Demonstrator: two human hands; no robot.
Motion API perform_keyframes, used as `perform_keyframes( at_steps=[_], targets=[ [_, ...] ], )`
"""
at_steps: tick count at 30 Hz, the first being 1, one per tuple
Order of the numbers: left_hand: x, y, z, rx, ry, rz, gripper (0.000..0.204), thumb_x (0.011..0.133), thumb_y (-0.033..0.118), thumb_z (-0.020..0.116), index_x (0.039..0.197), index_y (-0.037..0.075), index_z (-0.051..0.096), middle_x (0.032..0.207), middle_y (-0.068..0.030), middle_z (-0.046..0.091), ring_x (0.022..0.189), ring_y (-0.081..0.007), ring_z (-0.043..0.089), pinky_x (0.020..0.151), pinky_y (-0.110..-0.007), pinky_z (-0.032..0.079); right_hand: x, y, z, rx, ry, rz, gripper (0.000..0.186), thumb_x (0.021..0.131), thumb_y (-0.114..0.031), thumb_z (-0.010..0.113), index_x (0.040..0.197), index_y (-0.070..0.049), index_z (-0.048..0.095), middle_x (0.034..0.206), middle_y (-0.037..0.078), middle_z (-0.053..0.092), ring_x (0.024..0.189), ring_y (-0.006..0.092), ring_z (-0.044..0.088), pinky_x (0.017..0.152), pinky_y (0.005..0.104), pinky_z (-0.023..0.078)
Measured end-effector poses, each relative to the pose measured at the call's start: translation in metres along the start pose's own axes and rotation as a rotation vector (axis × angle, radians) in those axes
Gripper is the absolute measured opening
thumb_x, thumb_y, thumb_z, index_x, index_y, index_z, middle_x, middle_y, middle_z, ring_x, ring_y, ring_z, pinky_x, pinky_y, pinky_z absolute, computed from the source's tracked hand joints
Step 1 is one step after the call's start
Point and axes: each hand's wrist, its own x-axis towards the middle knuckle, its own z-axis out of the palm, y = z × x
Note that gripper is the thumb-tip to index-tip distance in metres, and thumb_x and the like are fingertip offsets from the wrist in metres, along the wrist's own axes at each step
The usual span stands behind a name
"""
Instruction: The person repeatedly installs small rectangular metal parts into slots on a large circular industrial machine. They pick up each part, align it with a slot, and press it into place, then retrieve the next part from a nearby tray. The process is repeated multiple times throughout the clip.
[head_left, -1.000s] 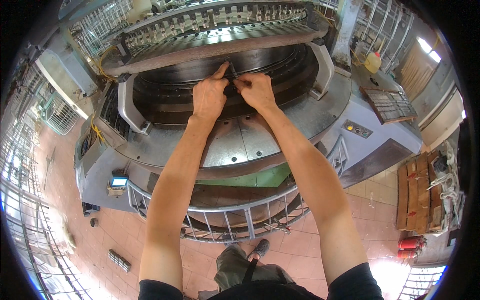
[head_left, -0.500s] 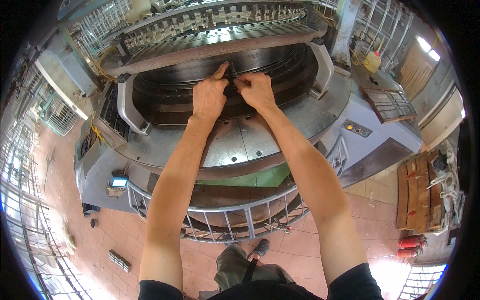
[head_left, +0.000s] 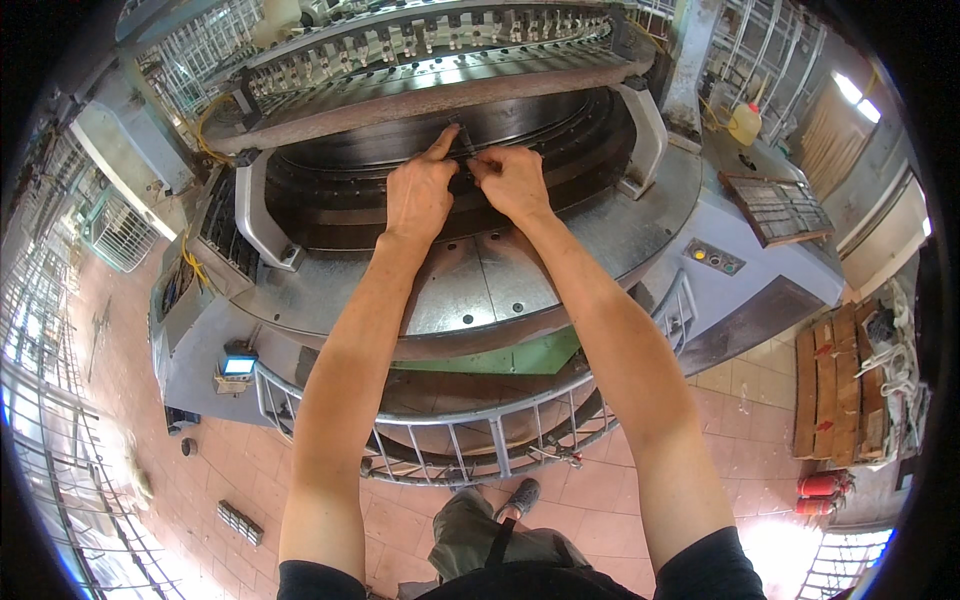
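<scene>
Both hands at upper centre of frame on the dark ribbed needle cylinder of the circular knitting machine — left hand forefinger extended, right hand pinching a small dark part. Looks mid-adjustment — part not yet seated.

Over the last second I see almost no movement. My left hand has kept its index finger stretched up onto the dark ring of the round machine, and my right hand has stayed pinched just beside it. The view has barely shifted, if at all; any finer motion of the fingertips is too small to tell.
</scene>
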Motion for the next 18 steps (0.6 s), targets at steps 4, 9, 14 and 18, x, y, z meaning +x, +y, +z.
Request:
perform_keyframes(
  at_steps=[4,9,14,18],
  targets=[
    [-0.0003,0.0008,-0.0007,0.004,-0.005,0.000,0.019,0.066,-0.009,0.068,0.081,0.001,0.074,0.147,-0.0030,0.055,0.095,-0.0311,0.071,0.081,-0.042,0.059,0.0005,0.0009,0.0014,-0.018,0.005,0.013,0.018,0.084,-0.017,0.069,0.092,-0.002,0.077,0.092,0.021,0.073,0.089,0.0381,0.071,0.084,0.0422,0.056],
    [0.0003,0.0025,-0.0018,-0.004,-0.009,-0.002,0.019,0.066,-0.010,0.068,0.080,0.001,0.073,0.147,-0.0030,0.055,0.095,-0.0310,0.071,0.081,-0.042,0.059,0.0003,0.0013,0.0025,-0.009,0.032,-0.002,0.018,0.084,-0.017,0.069,0.090,-0.002,0.078,0.090,0.021,0.073,0.088,0.0381,0.071,0.084,0.0424,0.056],
    [-0.0001,0.0032,-0.0025,0.000,-0.012,-0.004,0.020,0.066,-0.010,0.067,0.081,0.001,0.074,0.147,-0.0030,0.055,0.095,-0.0311,0.071,0.080,-0.042,0.059,-0.0003,0.0000,0.0019,0.004,0.034,0.001,0.017,0.084,-0.017,0.069,0.089,-0.003,0.078,0.088,0.020,0.073,0.087,0.0383,0.071,0.083,0.0421,0.056],
    [-0.0002,0.0034,-0.0027,0.002,0.015,0.019,0.019,0.066,-0.010,0.067,0.080,0.001,0.073,0.147,-0.0029,0.055,0.094,-0.0311,0.072,0.079,-0.042,0.059,-0.0004,-0.0016,0.0010,0.003,0.033,0.008,0.018,0.083,-0.017,0.069,0.089,-0.003,0.078,0.088,0.021,0.073,0.087,0.0383,0.071,0.082,0.0416,0.056]
  ],
)
